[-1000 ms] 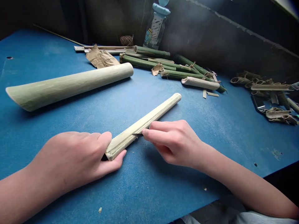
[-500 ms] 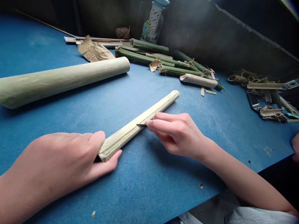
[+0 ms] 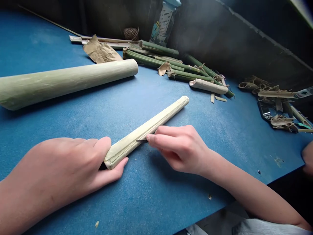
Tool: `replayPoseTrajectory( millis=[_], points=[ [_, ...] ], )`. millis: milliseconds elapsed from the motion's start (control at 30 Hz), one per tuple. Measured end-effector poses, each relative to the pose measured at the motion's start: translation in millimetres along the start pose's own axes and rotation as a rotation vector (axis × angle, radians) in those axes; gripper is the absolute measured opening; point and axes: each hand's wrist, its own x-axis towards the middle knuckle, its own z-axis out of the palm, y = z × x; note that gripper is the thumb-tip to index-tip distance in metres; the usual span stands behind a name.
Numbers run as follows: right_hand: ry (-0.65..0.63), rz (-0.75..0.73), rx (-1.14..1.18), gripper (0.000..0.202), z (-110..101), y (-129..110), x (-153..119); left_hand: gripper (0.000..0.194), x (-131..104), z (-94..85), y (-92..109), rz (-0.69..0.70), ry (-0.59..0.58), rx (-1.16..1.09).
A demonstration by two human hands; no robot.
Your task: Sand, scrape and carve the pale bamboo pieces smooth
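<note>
A pale, peeled bamboo piece point(image 3: 146, 129) lies slantwise over the blue table, its far end pointing up and to the right. My left hand point(image 3: 80, 163) is closed around its near end, thumb on the lower side and fingers on the upper. A long groove runs along its right-hand side. Pinched between the fingers of my right hand point(image 3: 174, 147) is a small dark blade point(image 3: 142, 141), its tip against that groove about midway along. The rest of the blade is hidden by the fingers. Behind my left hand lies a thick peeled bamboo tube point(image 3: 73, 80).
Green bamboo pieces point(image 3: 156, 60) are heaped at the back beside crumpled brown paper point(image 3: 100, 50), a twine ball point(image 3: 131, 33) and a bottle point(image 3: 165, 23). Small bamboo items point(image 3: 276, 94) and a phone point(image 3: 264, 110) lie at the right. Part of another person's hand point(image 3: 308, 156) shows at the right edge.
My right hand has slid the blade along the groove, down and left toward my left hand. The left hand keeps its hold on the bamboo piece. The view has shifted slightly.
</note>
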Motion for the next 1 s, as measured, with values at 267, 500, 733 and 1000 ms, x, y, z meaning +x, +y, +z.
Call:
replayPoseTrajectory(
  millis=[267, 500, 733, 1000],
  points=[
    [-0.049, 0.017, 0.032, 0.022, -1.9, -5.2, -0.6, 0.045, -1.5, 5.1, -2.6, 0.182, 0.078, 0.33],
    [-0.038, -0.004, 0.008, 0.023, 1.0, -4.3, -1.4, 0.044, 2.3, 0.8, 3.7, 0.196, 0.143, 0.317],
    [0.0, 0.03, -0.012, 0.025, 2.3, -3.4, -1.3, 0.048, 5.1, -5.0, 7.9, 0.219, 0.165, 0.295],
    [0.023, -0.012, -0.024, 0.025, 7.4, -6.1, 0.5, 0.047, 5.7, -7.1, 7.6, 0.228, 0.163, 0.291]
  ],
)
